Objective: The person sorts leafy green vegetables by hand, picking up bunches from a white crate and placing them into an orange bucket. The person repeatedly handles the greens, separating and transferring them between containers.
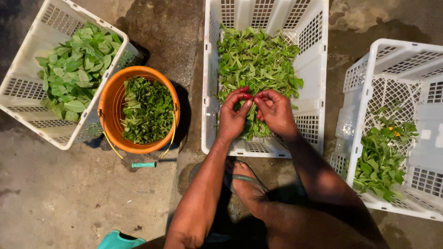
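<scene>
Item: leaf sorting on a concrete floor [69,198], viewed from above.

Left hand [233,115]: fingers curled, thumb and fingertips pinching a leafy sprig [251,121] over the near end of the middle crate [210,92].

Right hand [275,110]: fingers bent inward, meeting the left hand on the same sprig, tips pressed close together; what exactly lies between them is hidden by the fingers.

Middle crate: white, slotted, holding a heap of small green leaves and stems [256,62], directly ahead of the person's sandalled foot [247,182].

Right crate [364,92]: white, with a smaller pile of greens [380,157] in its near corner.

Left crate [27,87]: white, tilted, with broad pale-green leaves [76,64].

Orange bucket [108,106]: between left and middle crates, filled with dark cut leaves [147,108]; its green-gripped wire handle [144,164] lies on the floor.

Handling note, as a judgement: the pinch is best kept close to the stem joint, one hand steadying the stalk while the other parts the leaf, so that soft blades are not bruised or torn. Working low over the crate would let stray pieces fall back into the heap.
</scene>
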